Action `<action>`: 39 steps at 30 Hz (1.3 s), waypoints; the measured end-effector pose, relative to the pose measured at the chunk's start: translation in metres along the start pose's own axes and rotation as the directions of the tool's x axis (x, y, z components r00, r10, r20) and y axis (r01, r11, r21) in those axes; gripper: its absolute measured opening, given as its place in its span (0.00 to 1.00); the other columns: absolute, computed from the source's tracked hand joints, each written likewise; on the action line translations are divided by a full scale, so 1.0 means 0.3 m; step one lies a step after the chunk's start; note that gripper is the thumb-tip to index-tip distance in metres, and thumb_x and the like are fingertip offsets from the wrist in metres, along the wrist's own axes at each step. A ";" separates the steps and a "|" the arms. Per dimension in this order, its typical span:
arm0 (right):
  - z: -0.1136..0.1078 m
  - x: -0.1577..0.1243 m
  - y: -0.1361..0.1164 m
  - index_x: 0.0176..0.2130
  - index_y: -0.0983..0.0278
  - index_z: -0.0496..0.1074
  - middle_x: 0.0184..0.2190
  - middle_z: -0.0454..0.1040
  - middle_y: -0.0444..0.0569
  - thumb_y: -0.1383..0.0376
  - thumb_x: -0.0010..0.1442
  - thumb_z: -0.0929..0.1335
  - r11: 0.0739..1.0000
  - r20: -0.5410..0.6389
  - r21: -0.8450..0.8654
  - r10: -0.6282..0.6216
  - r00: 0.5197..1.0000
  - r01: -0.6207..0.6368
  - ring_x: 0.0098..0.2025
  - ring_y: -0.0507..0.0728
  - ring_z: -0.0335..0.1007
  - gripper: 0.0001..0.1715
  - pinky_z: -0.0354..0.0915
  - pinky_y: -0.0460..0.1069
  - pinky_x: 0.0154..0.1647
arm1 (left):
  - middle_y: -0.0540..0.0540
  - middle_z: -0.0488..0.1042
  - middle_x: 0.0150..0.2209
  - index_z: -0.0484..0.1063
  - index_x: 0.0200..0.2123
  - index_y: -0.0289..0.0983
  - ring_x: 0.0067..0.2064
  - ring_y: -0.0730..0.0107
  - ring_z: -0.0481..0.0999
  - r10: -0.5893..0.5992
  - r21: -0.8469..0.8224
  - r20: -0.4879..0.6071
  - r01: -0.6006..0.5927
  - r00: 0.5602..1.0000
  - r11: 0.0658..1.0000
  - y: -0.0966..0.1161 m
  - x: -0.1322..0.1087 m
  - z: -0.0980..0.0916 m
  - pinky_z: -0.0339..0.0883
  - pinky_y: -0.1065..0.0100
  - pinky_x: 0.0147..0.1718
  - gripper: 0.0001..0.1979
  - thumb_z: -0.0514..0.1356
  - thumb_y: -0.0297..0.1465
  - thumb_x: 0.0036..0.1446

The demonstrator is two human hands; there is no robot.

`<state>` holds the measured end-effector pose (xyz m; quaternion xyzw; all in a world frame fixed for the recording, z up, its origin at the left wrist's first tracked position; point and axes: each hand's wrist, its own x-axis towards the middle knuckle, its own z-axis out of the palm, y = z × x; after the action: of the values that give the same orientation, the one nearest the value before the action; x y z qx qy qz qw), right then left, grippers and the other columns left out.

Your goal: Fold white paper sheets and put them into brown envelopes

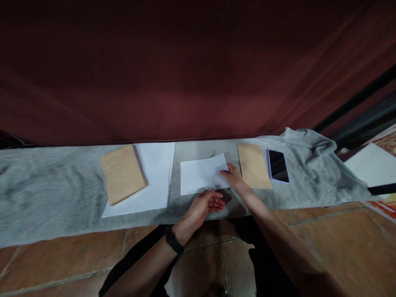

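A white folded sheet of paper (199, 175) lies in front of me on the grey cloth. My right hand (233, 177) grips its right edge, thumb on top, and that end is slightly raised. Just below the paper's lower edge is my left hand (206, 206), its fingers loosely curled and holding nothing; a dark band is on that wrist. To the right of my right hand lies one brown envelope (254, 167). On the left, a stack of brown envelopes (123, 175) rests on larger white sheets (159, 181).
A phone (278, 166) lies to the right of the single envelope. Grey cloth (49, 194) covers the narrow bench, bunched up at its right end. A dark red curtain-like surface (198, 82) rises behind it. Tiled floor (340, 239) shows below.
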<state>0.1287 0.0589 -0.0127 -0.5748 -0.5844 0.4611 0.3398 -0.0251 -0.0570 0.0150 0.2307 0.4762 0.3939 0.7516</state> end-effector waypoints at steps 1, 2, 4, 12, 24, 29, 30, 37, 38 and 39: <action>-0.001 0.000 0.001 0.40 0.64 0.74 0.34 0.79 0.48 0.61 0.52 0.66 1.000 -0.018 -0.028 0.007 1.000 -0.008 0.36 0.58 0.74 0.16 0.67 0.49 0.36 | 0.40 0.81 0.29 0.77 0.36 0.34 0.28 0.65 0.80 0.049 0.090 0.004 -0.049 0.999 0.995 0.003 -0.004 0.000 0.72 0.66 0.29 0.24 0.59 0.50 0.63; 0.000 -0.003 0.000 0.41 0.64 0.75 0.34 0.79 0.49 0.62 0.53 0.66 0.997 -0.042 -0.080 0.015 0.999 -0.019 0.37 0.58 0.74 0.16 0.68 0.49 0.37 | 0.41 0.80 0.29 0.77 0.35 0.35 0.28 0.64 0.80 0.141 0.204 -0.013 -0.135 0.990 0.970 0.009 -0.005 0.000 0.73 0.65 0.30 0.25 0.57 0.52 0.64; 0.000 -0.017 -0.010 0.48 0.64 0.74 0.37 0.79 0.50 0.64 0.56 0.66 0.978 -0.084 -0.202 0.031 0.996 -0.047 0.39 0.59 0.75 0.19 0.69 0.51 0.41 | 0.39 0.82 0.36 0.78 0.39 0.36 0.38 0.59 0.83 0.414 0.498 -0.029 -0.346 0.910 0.795 0.025 0.002 -0.001 0.76 0.59 0.40 0.25 0.52 0.50 0.67; 0.032 -0.068 -0.069 0.69 0.70 0.60 0.67 0.63 0.65 0.58 0.71 0.59 0.726 -0.085 -0.636 -0.404 0.911 0.262 0.69 0.69 0.57 0.32 0.58 0.65 0.68 | 0.31 0.52 0.74 0.54 0.71 0.27 0.76 0.49 0.47 0.623 0.975 0.208 -0.109 0.754 -0.194 0.022 0.114 -0.064 0.46 0.43 0.72 0.31 0.49 0.37 0.70; 0.174 -0.064 -0.025 0.72 0.69 0.56 0.74 0.54 0.56 0.57 0.76 0.51 0.613 0.249 -0.676 -0.333 0.909 0.409 0.76 0.59 0.45 0.34 0.43 0.60 0.76 | 0.33 0.51 0.74 0.50 0.73 0.27 0.76 0.54 0.45 0.579 0.945 0.211 -0.012 0.787 -0.328 0.072 0.202 -0.132 0.40 0.45 0.73 0.31 0.43 0.32 0.70; 0.136 -0.057 0.011 0.73 0.72 0.54 0.74 0.52 0.60 0.55 0.75 0.55 0.556 0.194 -0.735 -0.378 0.905 0.389 0.76 0.63 0.45 0.36 0.44 0.62 0.75 | 0.33 0.49 0.75 0.48 0.74 0.27 0.76 0.54 0.45 0.621 0.954 0.145 0.057 0.771 -0.294 0.091 0.192 -0.184 0.40 0.49 0.73 0.34 0.43 0.40 0.72; 0.129 -0.056 0.018 0.73 0.72 0.53 0.74 0.52 0.61 0.54 0.75 0.55 0.551 0.182 -0.742 -0.383 0.906 0.382 0.76 0.64 0.45 0.37 0.44 0.63 0.75 | 0.33 0.48 0.75 0.48 0.74 0.27 0.76 0.54 0.46 0.623 0.955 0.132 0.070 0.771 -0.289 0.094 0.188 -0.194 0.41 0.50 0.73 0.34 0.43 0.41 0.72; 0.095 -0.057 0.056 0.73 0.77 0.51 0.74 0.51 0.67 0.51 0.74 0.56 0.564 0.089 -0.766 -0.381 0.920 0.307 0.75 0.68 0.46 0.41 0.47 0.65 0.74 | 0.30 0.49 0.74 0.49 0.73 0.22 0.76 0.51 0.47 0.650 0.955 0.075 0.132 0.756 -0.265 0.104 0.157 -0.227 0.46 0.50 0.72 0.36 0.43 0.42 0.72; 0.091 -0.059 0.062 0.73 0.78 0.51 0.74 0.51 0.67 0.51 0.74 0.56 0.567 0.078 -0.767 -0.382 0.921 0.300 0.75 0.69 0.47 0.42 0.47 0.65 0.74 | 0.30 0.49 0.74 0.49 0.73 0.23 0.76 0.50 0.47 0.658 0.956 0.069 0.139 0.750 -0.259 0.103 0.153 -0.232 0.47 0.49 0.72 0.36 0.43 0.42 0.72; 0.088 -0.062 0.069 0.73 0.78 0.52 0.73 0.51 0.68 0.51 0.74 0.56 0.570 0.063 -0.769 -0.384 0.921 0.290 0.75 0.69 0.47 0.42 0.47 0.66 0.74 | 0.30 0.50 0.74 0.49 0.73 0.23 0.76 0.50 0.48 0.666 0.957 0.063 0.145 0.743 -0.252 0.102 0.149 -0.237 0.48 0.49 0.72 0.35 0.43 0.42 0.72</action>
<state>0.1138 0.0349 -0.0384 -0.5662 -0.8023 0.0639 0.1779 -0.0896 -0.0050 -0.0181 0.7013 0.7060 0.0974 0.0171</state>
